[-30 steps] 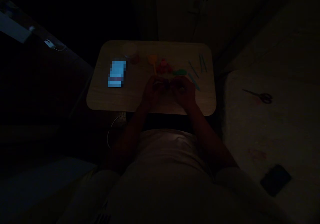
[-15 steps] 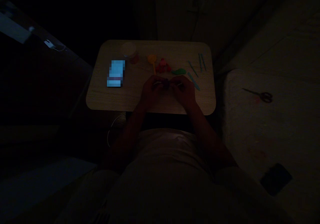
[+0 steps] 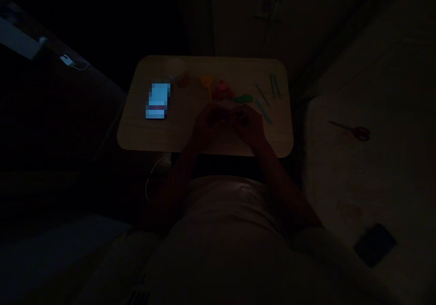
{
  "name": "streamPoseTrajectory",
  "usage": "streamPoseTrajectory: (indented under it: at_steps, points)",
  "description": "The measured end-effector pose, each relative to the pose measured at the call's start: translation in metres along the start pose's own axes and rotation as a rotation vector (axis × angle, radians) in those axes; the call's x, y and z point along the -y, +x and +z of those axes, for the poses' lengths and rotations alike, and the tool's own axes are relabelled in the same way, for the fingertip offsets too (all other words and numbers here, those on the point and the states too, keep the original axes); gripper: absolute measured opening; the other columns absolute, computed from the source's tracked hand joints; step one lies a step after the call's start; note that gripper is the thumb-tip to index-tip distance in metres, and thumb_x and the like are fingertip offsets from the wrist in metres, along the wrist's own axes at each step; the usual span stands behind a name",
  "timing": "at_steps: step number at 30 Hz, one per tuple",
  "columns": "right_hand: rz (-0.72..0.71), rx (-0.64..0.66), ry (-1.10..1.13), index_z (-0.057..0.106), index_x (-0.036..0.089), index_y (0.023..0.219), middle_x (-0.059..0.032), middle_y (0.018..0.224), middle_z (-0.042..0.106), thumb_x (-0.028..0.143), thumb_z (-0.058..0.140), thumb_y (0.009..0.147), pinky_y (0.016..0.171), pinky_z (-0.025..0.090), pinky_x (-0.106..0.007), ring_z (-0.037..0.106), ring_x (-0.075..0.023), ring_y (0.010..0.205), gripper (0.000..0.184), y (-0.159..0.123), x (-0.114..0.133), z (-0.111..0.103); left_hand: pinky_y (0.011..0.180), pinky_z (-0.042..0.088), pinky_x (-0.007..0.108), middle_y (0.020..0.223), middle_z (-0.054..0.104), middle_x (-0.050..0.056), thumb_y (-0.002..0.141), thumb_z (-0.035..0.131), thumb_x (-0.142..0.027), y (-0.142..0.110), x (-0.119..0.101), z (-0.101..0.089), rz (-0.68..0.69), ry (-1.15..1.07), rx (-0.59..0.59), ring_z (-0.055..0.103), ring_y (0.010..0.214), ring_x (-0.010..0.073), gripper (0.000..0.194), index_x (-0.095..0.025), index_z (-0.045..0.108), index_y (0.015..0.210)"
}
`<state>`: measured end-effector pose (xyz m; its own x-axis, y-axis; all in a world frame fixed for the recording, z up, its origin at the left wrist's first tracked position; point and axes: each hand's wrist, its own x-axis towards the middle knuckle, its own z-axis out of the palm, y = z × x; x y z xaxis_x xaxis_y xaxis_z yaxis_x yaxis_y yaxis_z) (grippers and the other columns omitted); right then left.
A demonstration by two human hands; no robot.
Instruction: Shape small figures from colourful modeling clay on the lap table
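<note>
In dim light, my left hand (image 3: 208, 124) and my right hand (image 3: 250, 124) meet over the near part of the small table (image 3: 156, 135). Their fingers are closed in pinches around a small dark purple lump (image 3: 225, 113), mostly hidden by the fingertips; it may be modelling clay. Just beyond the hands lie a red shaped piece (image 3: 222, 90), a green tool with a rounded end (image 3: 244, 98) and a yellow-orange tool with a broad round head (image 3: 206, 82). Beside my right hand rests a flat blue-green stick tool (image 3: 263, 111).
More thin blue-green sticks (image 3: 272, 86) lie at the table's right end. A lit phone (image 3: 158, 100) is on the left, with a pale round container (image 3: 175, 68) behind it. Scissors (image 3: 359, 132) and a dark square object (image 3: 374, 245) lie on a pale surface at right.
My fingers have shifted slightly around the purple lump, which now shows less. My right hand's fingers look a little more curled. Things on the table have stayed put.
</note>
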<state>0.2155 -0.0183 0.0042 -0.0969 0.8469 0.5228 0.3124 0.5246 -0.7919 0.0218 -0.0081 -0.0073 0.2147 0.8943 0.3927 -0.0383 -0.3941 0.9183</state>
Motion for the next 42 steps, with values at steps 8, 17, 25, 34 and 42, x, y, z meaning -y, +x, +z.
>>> streamPoseTrajectory:
  at_steps: [8, 17, 25, 34, 42]
  points:
    - [0.03, -0.224, -0.099, 0.065, 0.025, 0.093, -0.0042, 0.089, 0.067, 0.046, 0.063, 0.103, 0.071, 0.053, -0.037, 0.064, -0.0232, 0.08, 0.023, 0.0, 0.0, -0.002, 0.094, 0.06, 0.036, 0.111, 0.073, 0.007, 0.09, 0.074, -0.024, 0.0, 0.0, 0.002, 0.014, 0.096, -0.19, 0.073, 0.101, 0.0206, 0.026, -0.021, 0.062, 0.112]
    - [0.055, -0.167, -0.572, 0.065, 0.019, 0.124, -0.0148, 0.118, 0.061, 0.012, 0.053, 0.093, 0.107, 0.049, -0.052, 0.059, -0.0341, 0.118, 0.034, 0.013, -0.008, -0.019, 0.1, 0.052, 0.041, 0.111, 0.071, 0.01, 0.087, 0.055, -0.01, 0.0, -0.004, 0.005, 0.07, 0.525, -0.029, 0.066, 0.106, 0.0256, 0.028, -0.018, 0.065, 0.112]
    - [0.139, 0.18, -0.792, 0.076, 0.023, 0.122, -0.013, 0.146, 0.058, 0.015, 0.067, 0.094, 0.113, 0.043, -0.059, 0.05, -0.0401, 0.132, 0.031, 0.058, -0.028, -0.037, 0.102, 0.052, 0.044, 0.114, 0.072, 0.01, 0.079, 0.052, -0.004, -0.001, -0.007, 0.004, 0.045, 0.608, 0.015, 0.066, 0.106, 0.0266, 0.042, -0.018, 0.066, 0.115]
    - [-0.024, 0.057, -0.503, 0.069, 0.022, 0.099, -0.0124, 0.111, 0.07, 0.02, 0.06, 0.096, 0.104, 0.05, -0.051, 0.064, -0.0333, 0.111, 0.01, 0.056, -0.026, -0.047, 0.101, 0.052, 0.043, 0.114, 0.07, 0.01, 0.086, 0.052, -0.008, 0.016, -0.006, -0.013, 0.082, 0.657, -0.056, 0.065, 0.107, 0.0271, 0.033, -0.02, 0.064, 0.114]
    - [0.061, -0.072, 0.001, 0.067, 0.025, 0.118, -0.0067, 0.111, 0.073, 0.036, 0.063, 0.1, 0.084, 0.057, -0.039, 0.069, -0.0257, 0.097, 0.022, 0.013, -0.002, -0.005, 0.103, 0.046, 0.049, 0.117, 0.065, 0.013, 0.079, 0.06, -0.015, 0.008, -0.005, -0.019, 0.18, 0.712, -0.082, 0.059, 0.11, 0.0325, 0.042, -0.02, 0.059, 0.12]
